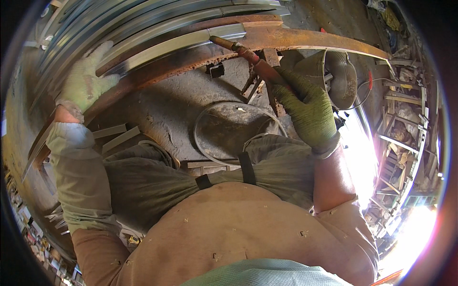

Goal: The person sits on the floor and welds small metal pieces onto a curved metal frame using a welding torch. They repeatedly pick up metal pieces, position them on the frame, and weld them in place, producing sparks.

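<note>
Right grip (305,107): clamped on the red handle of the welding torch (269,74).
Left grip (89,81): fingers spread apart at the left end of the silver bar (167,50).
Silver bar: lies along the rusty beam (315,39); whether the torch tip touches it, I cannot tell.
Risk: a loosely steadied bar could shift, I judge.
Surroundings: steel profiles (143,16) beyond; grey bucket (344,88) beside the right grip, possibly limiting its swing.

Fisheye view, black at the corners, with metal bars (162,51) bowing along the rim. Intense light from the right (burnt out to white, with a magenta fringe at lower right) glares on the right forearm (334,176); the floor (171,102) lies dimmer, in soft shadow.
</note>
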A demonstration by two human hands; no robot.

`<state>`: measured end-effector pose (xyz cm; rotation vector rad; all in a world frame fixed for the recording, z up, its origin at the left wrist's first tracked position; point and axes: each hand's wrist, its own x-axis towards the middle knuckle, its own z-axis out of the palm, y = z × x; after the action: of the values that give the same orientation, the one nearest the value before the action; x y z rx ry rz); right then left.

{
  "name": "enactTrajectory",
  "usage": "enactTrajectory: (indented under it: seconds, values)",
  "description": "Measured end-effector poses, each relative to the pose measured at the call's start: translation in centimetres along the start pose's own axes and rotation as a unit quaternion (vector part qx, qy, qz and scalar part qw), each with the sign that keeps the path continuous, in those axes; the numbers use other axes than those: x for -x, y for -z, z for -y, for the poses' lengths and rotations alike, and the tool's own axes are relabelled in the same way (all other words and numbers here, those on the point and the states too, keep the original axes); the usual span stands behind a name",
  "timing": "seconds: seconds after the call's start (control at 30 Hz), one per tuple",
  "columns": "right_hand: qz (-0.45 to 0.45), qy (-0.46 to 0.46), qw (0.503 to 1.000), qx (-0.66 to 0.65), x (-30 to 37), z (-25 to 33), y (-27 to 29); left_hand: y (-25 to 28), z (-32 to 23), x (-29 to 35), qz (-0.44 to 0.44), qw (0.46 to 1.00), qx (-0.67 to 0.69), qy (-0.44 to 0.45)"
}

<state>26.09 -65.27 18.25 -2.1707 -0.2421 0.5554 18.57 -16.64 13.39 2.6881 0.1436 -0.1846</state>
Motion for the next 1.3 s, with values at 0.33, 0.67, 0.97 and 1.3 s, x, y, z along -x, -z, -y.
enactTrajectory:
  seconds: [0.33,0.67,0.97,1.3]
  values:
    - [-0.002,0.0,1.0,-0.005,0.0,0.0,-0.3,1.4,-1.3,0.6,-0.024,0.998,-0.051,0.004]
    - [0.007,0.035,0.999,-0.004,0.0,-0.4,-0.4,0.8,-0.6,0.5,-0.029,0.995,-0.081,0.041]
    - [0.02,0.019,0.999,-0.026,-0.2,-0.4,-0.2,0.6,0.6,0.5,-0.024,0.996,-0.074,0.05]
    - [-0.004,-0.005,0.996,-0.087,-0.3,0.4,1.3,1.5,-2.0,0.6,-0.019,0.997,-0.053,0.061]
